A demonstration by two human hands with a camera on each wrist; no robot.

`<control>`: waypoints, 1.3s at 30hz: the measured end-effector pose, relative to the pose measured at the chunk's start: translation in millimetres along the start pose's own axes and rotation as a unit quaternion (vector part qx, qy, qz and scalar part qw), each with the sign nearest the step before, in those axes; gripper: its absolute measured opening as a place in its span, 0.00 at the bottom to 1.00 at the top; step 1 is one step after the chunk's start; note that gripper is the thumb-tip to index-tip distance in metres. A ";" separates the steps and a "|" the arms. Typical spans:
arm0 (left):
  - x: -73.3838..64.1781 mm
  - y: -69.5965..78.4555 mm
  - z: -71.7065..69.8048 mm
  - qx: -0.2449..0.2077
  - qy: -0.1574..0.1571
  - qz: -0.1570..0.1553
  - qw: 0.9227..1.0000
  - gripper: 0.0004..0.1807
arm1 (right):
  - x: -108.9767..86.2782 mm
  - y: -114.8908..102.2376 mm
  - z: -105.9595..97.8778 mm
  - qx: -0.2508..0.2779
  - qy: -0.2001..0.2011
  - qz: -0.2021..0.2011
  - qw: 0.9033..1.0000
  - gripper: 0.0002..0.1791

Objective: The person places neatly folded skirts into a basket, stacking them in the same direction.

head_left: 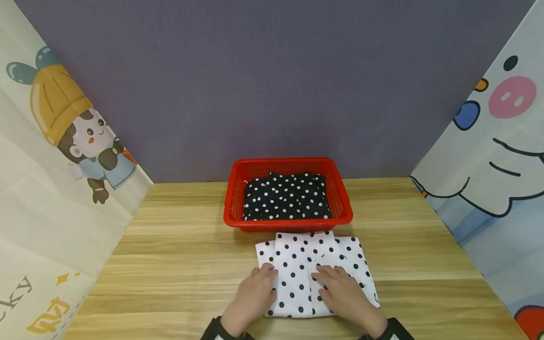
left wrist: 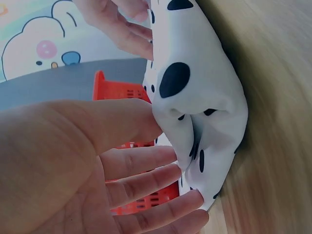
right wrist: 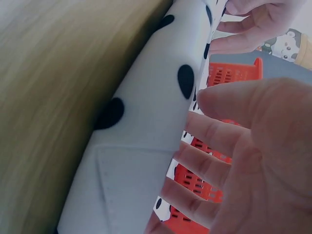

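A white cloth with black dots [head_left: 314, 271] lies folded on the wooden table [head_left: 178, 264], just in front of a red basket [head_left: 340, 208]. My left hand [head_left: 255, 295] rests flat on its left part, fingers straight. My right hand [head_left: 342, 290] lies flat on the right part, fingers spread. In the left wrist view the left hand [left wrist: 97, 170] has straight fingers against the white dotted cloth [left wrist: 195, 97]. The right wrist view shows the right hand [right wrist: 243, 146] with straight fingers on the dotted cloth [right wrist: 146, 146]. Inside the basket sits a folded black cloth with white dots [head_left: 286, 196].
A purple wall [head_left: 272, 80] stands behind the basket. Cartoon-printed sheets close off the left side [head_left: 55, 189] and the right side [head_left: 493, 160]. Bare wood shows to both sides of the cloth.
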State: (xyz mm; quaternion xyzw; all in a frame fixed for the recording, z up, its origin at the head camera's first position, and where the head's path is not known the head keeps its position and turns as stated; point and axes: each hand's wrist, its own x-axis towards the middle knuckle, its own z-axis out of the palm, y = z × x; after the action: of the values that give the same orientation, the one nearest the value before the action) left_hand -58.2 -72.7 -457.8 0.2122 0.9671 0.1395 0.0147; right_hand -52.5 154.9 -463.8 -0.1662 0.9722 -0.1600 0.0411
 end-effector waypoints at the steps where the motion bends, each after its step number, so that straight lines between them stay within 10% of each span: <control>1: -1.6 -2.2 -0.2 0.000 0.003 -0.002 1.000 0.21 | 0.9 -1.9 0.5 0.001 -0.003 -0.004 1.000 0.18; 29: -21.1 -36.4 -14.7 -0.037 -0.011 -0.035 0.999 0.23 | 12.3 -22.7 6.7 0.020 -0.029 -0.068 0.997 0.22; 39: -5.4 -39.8 -9.5 -0.034 0.032 -0.057 0.997 0.24 | 17.5 -4.4 -2.0 0.036 0.007 0.017 0.999 0.21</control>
State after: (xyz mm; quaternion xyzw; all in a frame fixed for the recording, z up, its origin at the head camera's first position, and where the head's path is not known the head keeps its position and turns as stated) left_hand -70.3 -112.1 -459.9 0.1517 0.9724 0.1775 -0.0011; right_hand -67.9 145.7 -460.9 -0.1471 0.9688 -0.1950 0.0427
